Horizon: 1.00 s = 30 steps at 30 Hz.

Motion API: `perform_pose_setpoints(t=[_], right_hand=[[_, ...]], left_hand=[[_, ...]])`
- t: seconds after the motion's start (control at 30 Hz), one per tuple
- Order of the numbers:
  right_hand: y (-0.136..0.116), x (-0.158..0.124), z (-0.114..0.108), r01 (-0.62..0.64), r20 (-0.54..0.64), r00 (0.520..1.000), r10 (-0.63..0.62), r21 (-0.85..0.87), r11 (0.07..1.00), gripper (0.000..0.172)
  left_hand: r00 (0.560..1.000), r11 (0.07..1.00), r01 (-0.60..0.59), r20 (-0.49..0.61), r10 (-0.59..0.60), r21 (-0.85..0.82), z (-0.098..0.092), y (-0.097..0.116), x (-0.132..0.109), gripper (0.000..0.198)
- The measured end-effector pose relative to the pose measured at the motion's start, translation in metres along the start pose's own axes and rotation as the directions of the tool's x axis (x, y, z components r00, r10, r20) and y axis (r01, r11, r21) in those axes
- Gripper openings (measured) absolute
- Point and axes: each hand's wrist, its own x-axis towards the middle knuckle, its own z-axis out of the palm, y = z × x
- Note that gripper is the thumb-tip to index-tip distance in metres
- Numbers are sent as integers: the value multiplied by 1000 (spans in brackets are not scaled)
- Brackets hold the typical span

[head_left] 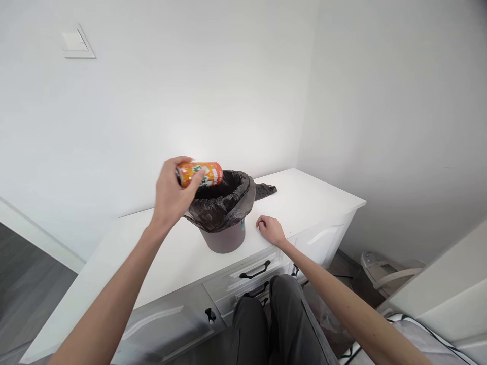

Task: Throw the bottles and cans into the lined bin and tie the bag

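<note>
My left hand grips an orange soda can, held on its side just above the left rim of a small brown bin. A dark plastic bag lines the bin and folds over its rim. The bin stands on a white cabinet top. My right hand rests on the cabinet top just right of the bin, fingers curled under, with nothing visible in it.
The cabinet has drawers with black handles below its front edge. My knees are right in front of the drawers. A white wall with a light switch stands behind. A small appliance sits on the floor at the right.
</note>
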Motion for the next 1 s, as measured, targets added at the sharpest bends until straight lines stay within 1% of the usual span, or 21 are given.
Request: perform_pose_setpoints(t=[0.1,0.17,0.23,0.3,0.4,0.5,0.57,0.67,0.77,0.83,0.87,0.93,1.0], right_hand=[[0,0,0,2,-2,1000,-2,0,1000,31],[0,0,0,2,-5,1000,-2,0,1000,31],[1,0,1,2,-6,1000,-2,0,1000,31],[0,0,1,1,-6,1000,-1,0,1000,31],[0,-1,0,-2,-2,1000,2,1,1000,31],[0,-1,1,-3,-3,1000,3,2,1000,30],[1,-1,1,-2,-4,1000,2,3,1000,30],[3,0,2,0,-4,1000,0,2,1000,29],[3,0,3,0,-4,1000,0,2,1000,30],[4,0,3,-1,-2,1000,1,2,1000,30],[4,0,3,0,-1,1000,0,2,1000,30],[4,0,3,0,-2,1000,0,3,1000,30],[5,0,3,1,-3,1000,0,4,1000,31]], left_hand=[[990,999,-34,134,39,-41,24,-2,9,39],[972,999,-23,232,33,-46,36,-7,14,44],[961,999,-3,277,18,-53,43,-14,16,49],[968,998,0,252,18,-69,44,-21,16,49],[988,997,3,151,9,-82,37,-29,10,42],[998,996,47,45,-44,-69,27,-40,0,38],[994,992,104,-26,-106,-70,23,-51,-7,38],[960,965,238,-124,-251,-111,21,-77,-19,42],[899,918,372,-193,-393,-136,22,-111,-37,44],[859,877,471,-176,-480,-95,23,-133,-54,44],[844,855,515,-142,-518,-60,23,-143,-65,44],[823,825,566,-62,-565,-7,24,-160,-90,44],[807,807,589,18,-590,27,25,-171,-116,44]])
